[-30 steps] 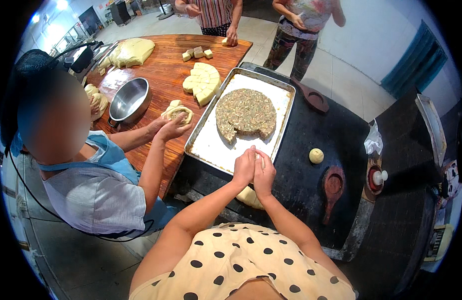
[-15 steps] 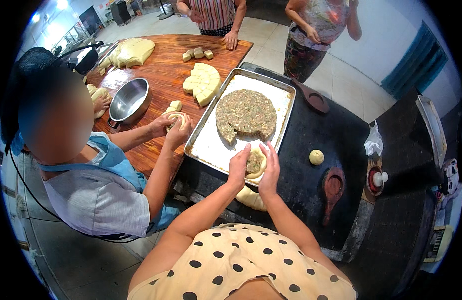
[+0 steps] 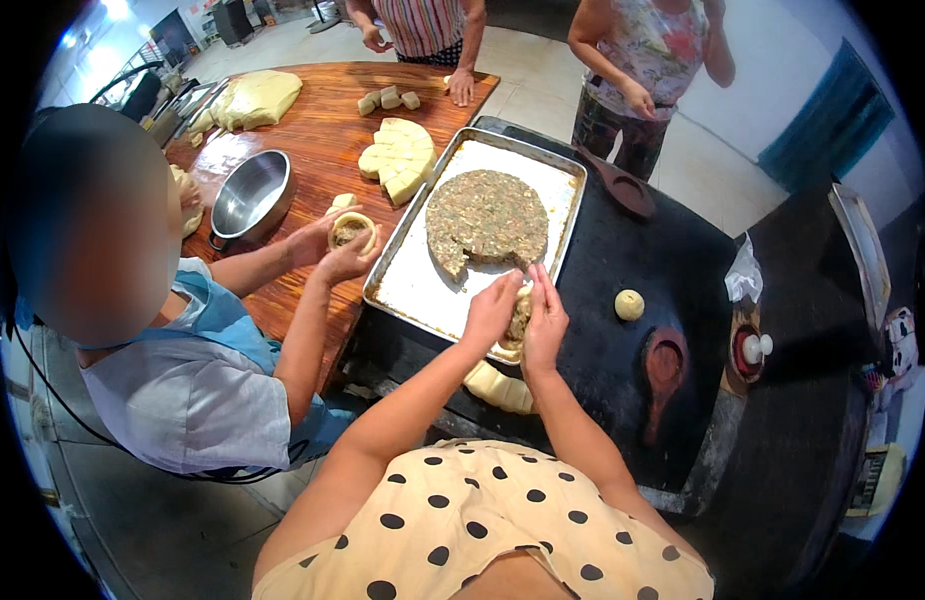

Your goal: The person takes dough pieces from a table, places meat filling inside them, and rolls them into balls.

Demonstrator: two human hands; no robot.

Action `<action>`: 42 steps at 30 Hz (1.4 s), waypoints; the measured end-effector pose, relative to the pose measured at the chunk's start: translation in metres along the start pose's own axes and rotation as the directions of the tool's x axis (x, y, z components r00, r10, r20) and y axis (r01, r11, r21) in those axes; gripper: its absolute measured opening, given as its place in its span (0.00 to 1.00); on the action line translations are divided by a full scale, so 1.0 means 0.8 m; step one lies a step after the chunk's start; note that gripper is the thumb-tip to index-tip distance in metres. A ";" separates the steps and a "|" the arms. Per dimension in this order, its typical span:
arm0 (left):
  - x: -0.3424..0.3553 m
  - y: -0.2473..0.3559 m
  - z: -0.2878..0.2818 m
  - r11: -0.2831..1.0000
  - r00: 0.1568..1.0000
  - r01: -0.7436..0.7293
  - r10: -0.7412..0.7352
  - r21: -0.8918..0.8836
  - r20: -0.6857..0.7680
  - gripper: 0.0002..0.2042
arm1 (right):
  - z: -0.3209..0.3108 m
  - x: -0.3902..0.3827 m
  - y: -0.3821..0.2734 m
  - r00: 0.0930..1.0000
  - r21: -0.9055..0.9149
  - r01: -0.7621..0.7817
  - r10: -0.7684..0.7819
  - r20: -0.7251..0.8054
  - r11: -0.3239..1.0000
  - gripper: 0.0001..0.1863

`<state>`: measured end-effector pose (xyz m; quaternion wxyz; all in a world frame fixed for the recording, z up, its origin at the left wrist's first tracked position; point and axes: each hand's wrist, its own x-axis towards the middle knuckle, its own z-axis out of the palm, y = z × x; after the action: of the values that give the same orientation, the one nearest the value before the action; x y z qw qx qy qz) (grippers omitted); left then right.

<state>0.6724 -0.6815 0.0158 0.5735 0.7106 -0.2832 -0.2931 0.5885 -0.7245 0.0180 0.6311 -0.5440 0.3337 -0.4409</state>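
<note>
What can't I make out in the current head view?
- Outer sides of the filled dough: head view, covered by left hand and right hand.
- Near right corner of the tray: head view, behind those hands.
- Heads of two standing co-workers: head view, cut off by upper edge.

Right of my right grip: gap between tray and dough ball. Wooden mould blocks nearer table's right edge. Ahead, filling slab. Past tray's left edge, co-worker's hands. Table's near edge: pale dough between my forearms.
</note>
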 end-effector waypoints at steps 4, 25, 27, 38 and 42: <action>-0.022 -0.012 0.004 0.743 0.979 0.203 -0.154 -0.638 0.132 0.21 | 0.002 0.006 0.001 0.997 0.192 -0.026 0.039 -0.060 0.981 0.24; -0.010 0.024 -0.003 0.586 0.818 0.553 -0.248 -0.592 0.519 0.31 | -0.036 0.019 -0.002 0.982 0.318 -0.168 0.188 -0.032 0.933 0.18; -0.037 0.007 0.023 0.459 0.913 0.405 -0.245 -0.791 0.325 0.26 | -0.008 0.005 -0.022 0.977 0.204 -0.106 0.140 -0.162 0.973 0.20; -0.034 -0.009 0.005 0.901 0.996 0.093 -0.086 -0.424 0.035 0.17 | -0.010 -0.017 -0.012 0.998 0.015 0.058 -0.058 0.020 0.998 0.18; -0.014 0.011 0.004 0.981 0.974 -0.009 0.052 -0.193 0.222 0.21 | -0.027 -0.001 -0.026 0.995 0.155 -0.035 0.020 0.096 0.987 0.27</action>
<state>0.6618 -0.6767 0.0245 0.6075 0.6100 -0.3280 -0.3889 0.5646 -0.7326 0.0345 0.6930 -0.5082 0.2755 -0.4308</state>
